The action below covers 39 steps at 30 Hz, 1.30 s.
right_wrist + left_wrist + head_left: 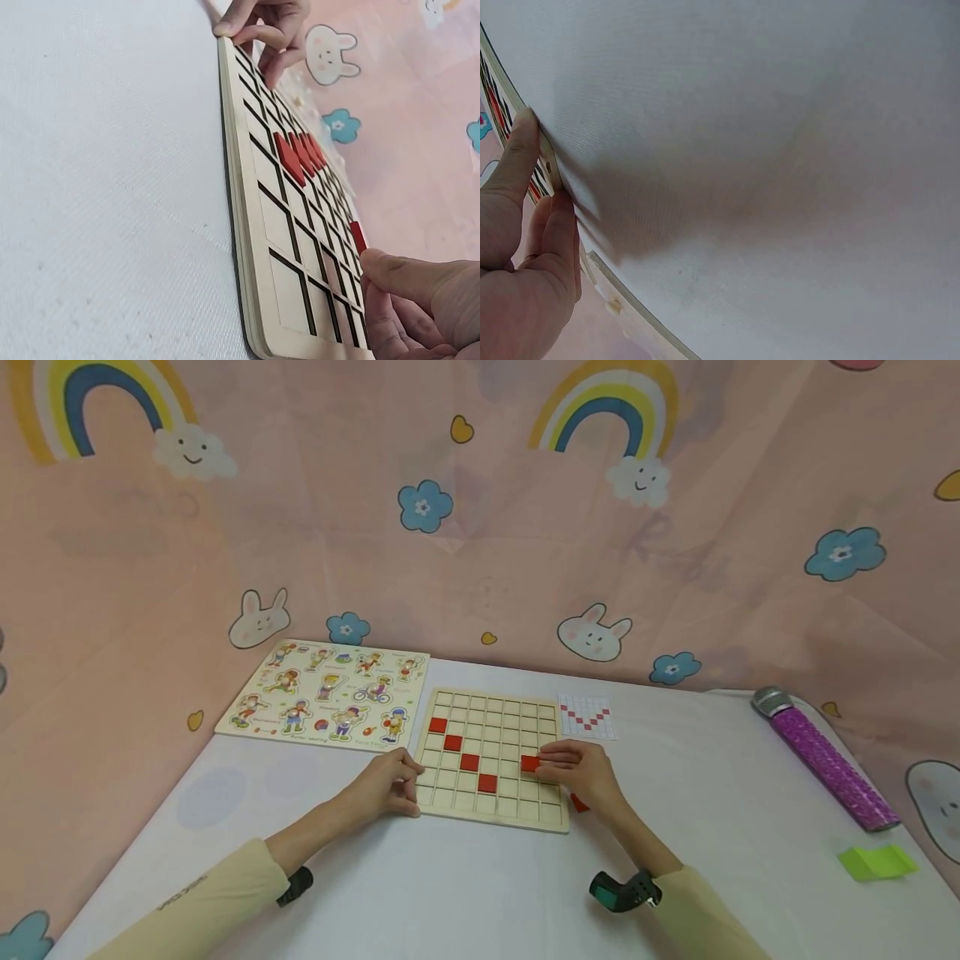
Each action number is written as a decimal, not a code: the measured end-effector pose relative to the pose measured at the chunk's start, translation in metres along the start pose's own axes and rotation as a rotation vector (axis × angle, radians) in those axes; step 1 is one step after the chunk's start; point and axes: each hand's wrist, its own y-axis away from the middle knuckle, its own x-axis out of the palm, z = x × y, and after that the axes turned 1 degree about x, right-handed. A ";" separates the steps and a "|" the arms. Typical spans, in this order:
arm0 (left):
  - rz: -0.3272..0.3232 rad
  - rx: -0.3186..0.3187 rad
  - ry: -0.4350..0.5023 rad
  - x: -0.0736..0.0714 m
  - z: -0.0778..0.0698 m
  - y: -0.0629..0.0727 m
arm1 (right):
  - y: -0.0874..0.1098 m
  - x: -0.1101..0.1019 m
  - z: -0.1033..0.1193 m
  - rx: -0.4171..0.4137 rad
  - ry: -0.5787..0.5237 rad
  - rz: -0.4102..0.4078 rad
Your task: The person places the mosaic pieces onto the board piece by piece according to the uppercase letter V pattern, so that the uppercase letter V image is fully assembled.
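Note:
A wooden grid board (504, 806) lies on the white table, its square cells edged by raised lines. My left hand (386, 783) grips the board at its near left corner; the left wrist view shows the thumb and fingers on its edge (550, 161). On the right part of the grid, my right hand (581, 771) pinches a red square tile (530, 764) between thumb and fingers. Several red tiles (469, 762) sit in cells, stepping diagonally down from the left. Another red tile (579, 803) lies beside the board, partly under the right hand.
Behind the board's right corner is a paper card (587, 717) with a red V pattern on a grid. A picture puzzle board (322, 693) lies at the back left. A purple microphone (832, 768) and a green paper piece (877, 863) lie on the right.

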 end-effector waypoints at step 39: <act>-0.004 -0.009 0.002 0.001 0.002 0.000 | -0.007 0.029 0.005 -0.077 0.044 -0.001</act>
